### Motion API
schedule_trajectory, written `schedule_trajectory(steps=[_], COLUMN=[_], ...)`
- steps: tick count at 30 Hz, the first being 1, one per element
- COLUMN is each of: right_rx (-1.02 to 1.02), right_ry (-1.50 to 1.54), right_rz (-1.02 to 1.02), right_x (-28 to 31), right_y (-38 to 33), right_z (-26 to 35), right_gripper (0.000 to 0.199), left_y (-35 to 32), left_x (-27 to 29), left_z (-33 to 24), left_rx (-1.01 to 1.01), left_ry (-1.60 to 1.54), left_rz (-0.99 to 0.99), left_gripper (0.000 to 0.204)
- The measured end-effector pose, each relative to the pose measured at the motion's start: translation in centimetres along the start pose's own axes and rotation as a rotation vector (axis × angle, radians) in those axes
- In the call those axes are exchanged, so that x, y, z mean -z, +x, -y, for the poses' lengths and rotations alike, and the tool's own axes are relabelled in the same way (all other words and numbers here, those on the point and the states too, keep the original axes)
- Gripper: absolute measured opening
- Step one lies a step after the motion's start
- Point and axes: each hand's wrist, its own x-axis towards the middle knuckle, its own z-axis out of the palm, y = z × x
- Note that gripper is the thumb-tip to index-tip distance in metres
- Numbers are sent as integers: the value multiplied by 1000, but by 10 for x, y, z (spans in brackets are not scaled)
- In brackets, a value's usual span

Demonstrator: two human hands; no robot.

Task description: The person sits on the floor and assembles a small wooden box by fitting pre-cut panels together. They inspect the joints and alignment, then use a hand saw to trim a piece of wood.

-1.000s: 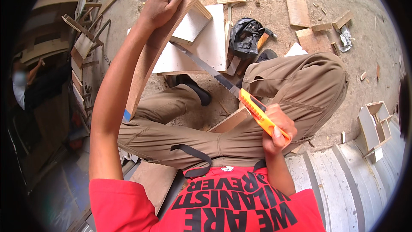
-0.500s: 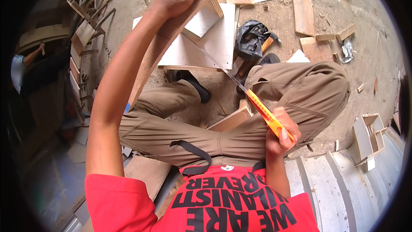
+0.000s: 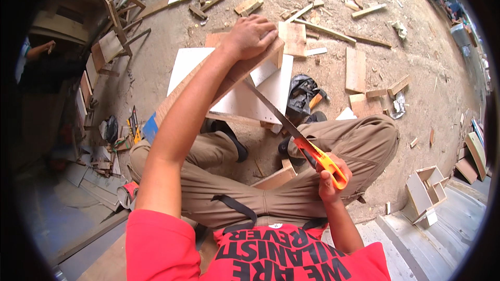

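Observation:
My left hand [image 3: 252, 35] is closed over the far end of a long wooden board [image 3: 177, 95], which slants down to the left under my forearm and has a blue patch at its near end. In my right hand [image 3: 332, 181] is the orange handle of a handsaw [image 3: 272, 109]. Its toothed blade points up and left to the board's edge, where the tip is hidden. Beneath the board lies a white panel [image 3: 250, 101] with wooden edging, in front of my feet. A smaller white piece [image 3: 268, 73] shows under the board's far end.
Near my right foot is a black plastic bag [image 3: 301, 93] with a hammer beside it. Wood offcuts [image 3: 355, 70] litter the ground ahead. A small compartmented box [image 3: 424, 190] stands at right, and wooden frames [image 3: 112, 47] at left. Another person's arm [image 3: 39, 50] shows at far left.
My view has tilted, so more ground ahead shows. The saw has slid forward toward the board, with less of its blade showing. My left hand keeps its hold on the board.

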Motion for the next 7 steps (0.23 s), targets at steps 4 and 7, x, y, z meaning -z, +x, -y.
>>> schedule_trajectory(steps=[4,7], right_rx=[-120,-153], right_ry=[115,412], right_rz=[-80,-63], right_x=[-4,1], right_y=[-1,-12], right_z=[4,-10], right_gripper=[52,72], left_y=[-3,-2], left_x=[-2,2], left_z=[-1,-4], left_rx=[17,117], left_ry=[-71,-154], left_rz=[-21,61], left_gripper=[38,39])
